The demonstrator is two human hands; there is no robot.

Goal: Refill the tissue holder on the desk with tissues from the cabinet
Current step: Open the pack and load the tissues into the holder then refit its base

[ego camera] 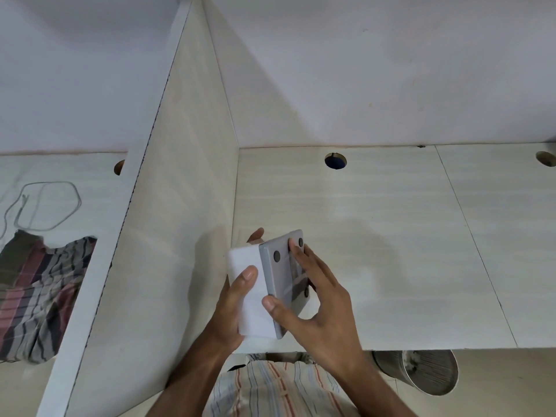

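Low in the centre of the frame, above the pale surface (376, 236), both hands hold the tissue holder (252, 284), a white box turned so its grey base plate (281, 275) faces up. The left hand (231, 308) cups the white body, its fingers clamped around it. The right hand (313, 302) has its fingers closed on the plate, thumb at its near edge. This looks like the opening step: the base still seems seated. Next, the plate likely needs pulling off. No tissues are in view.
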